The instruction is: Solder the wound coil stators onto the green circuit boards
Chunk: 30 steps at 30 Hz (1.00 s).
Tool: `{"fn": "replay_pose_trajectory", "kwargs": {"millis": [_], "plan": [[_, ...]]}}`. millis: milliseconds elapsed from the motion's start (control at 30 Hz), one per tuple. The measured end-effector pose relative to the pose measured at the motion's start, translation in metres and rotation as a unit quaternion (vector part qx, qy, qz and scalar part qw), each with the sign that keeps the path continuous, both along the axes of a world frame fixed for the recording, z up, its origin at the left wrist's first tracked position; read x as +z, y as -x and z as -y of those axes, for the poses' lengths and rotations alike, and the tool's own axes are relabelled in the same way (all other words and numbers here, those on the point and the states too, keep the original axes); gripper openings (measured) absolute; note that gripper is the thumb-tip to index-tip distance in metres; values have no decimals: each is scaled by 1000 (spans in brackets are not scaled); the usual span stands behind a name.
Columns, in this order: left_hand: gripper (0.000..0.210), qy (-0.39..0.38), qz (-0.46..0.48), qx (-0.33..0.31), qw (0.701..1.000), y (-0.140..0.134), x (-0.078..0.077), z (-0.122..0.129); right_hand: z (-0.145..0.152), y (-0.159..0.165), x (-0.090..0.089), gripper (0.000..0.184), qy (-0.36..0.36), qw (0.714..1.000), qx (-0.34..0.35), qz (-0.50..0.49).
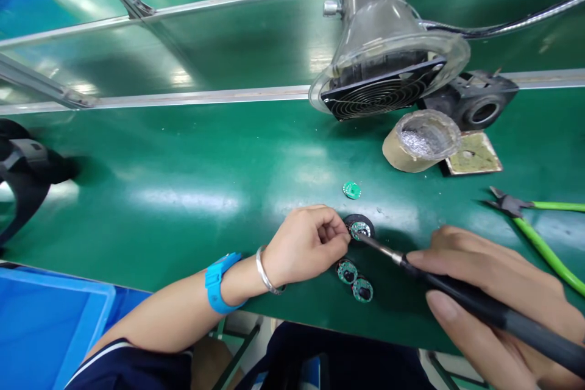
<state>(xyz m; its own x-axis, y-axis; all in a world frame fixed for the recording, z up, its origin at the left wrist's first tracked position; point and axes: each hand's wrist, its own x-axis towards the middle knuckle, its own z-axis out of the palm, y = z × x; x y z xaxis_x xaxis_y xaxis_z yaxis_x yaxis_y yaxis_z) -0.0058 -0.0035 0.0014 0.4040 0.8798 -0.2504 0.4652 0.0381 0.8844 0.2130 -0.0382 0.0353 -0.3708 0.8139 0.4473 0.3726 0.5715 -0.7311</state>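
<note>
My right hand [498,292] grips a soldering iron [450,289] by its black handle, the metal tip pointing left onto a small round circuit board [361,231]. That board sits in a black round holder [366,220]. My left hand [315,241] is closed in a pinch at the board's left edge; what lies between the fingertips is too small to make out. Just below, two more round circuit boards, an upper one [347,272] and a lower one [362,289], lie side by side. A bare green round board [351,190] rests above the holder.
A fume extractor hood [388,79] with a fan grille hangs over the back. Under it stand a tub with silvery scraps [418,140], a soldering iron stand [479,103] and a sponge tray [473,153]. Green-handled cutters [516,207] lie right; a blue bin [50,323] is lower left.
</note>
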Motion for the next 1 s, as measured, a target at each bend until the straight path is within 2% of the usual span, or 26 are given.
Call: {"fn": "replay_pose_trajectory", "kwargs": {"millis": [167,400,1000], "plan": [[4,3,0,-3,1000,0,1,-1,-3,4,-4,26,-12,999,-1,-35],[5,18,1,-6,1000,1,0,-1,-1,2,-4,26,0,999,-8,-36],[3,1,41,12,999,1,-1,0,-2,3,-2,31,12,1000,-13,-25]]}}
